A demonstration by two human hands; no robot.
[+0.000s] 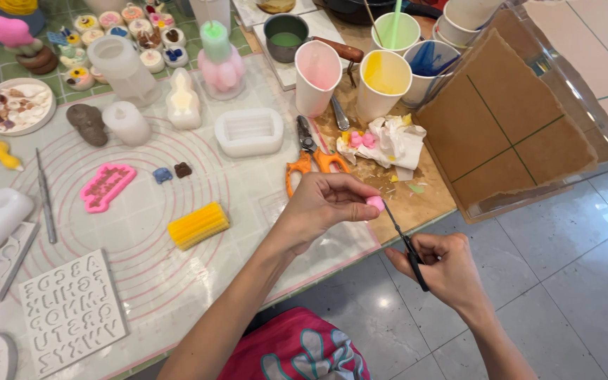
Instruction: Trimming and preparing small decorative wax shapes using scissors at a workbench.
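cluttered craft table (248,197); left hand (321,204) pinching pink piece (375,203) steady while right hand (445,271), fingers closed, is trimming with thin tool (404,243)

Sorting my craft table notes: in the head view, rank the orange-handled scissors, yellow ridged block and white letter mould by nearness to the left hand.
1. Orange-handled scissors, just beyond the left hand.
2. Yellow ridged block, to its left.
3. White letter mould, far left, near the table edge.
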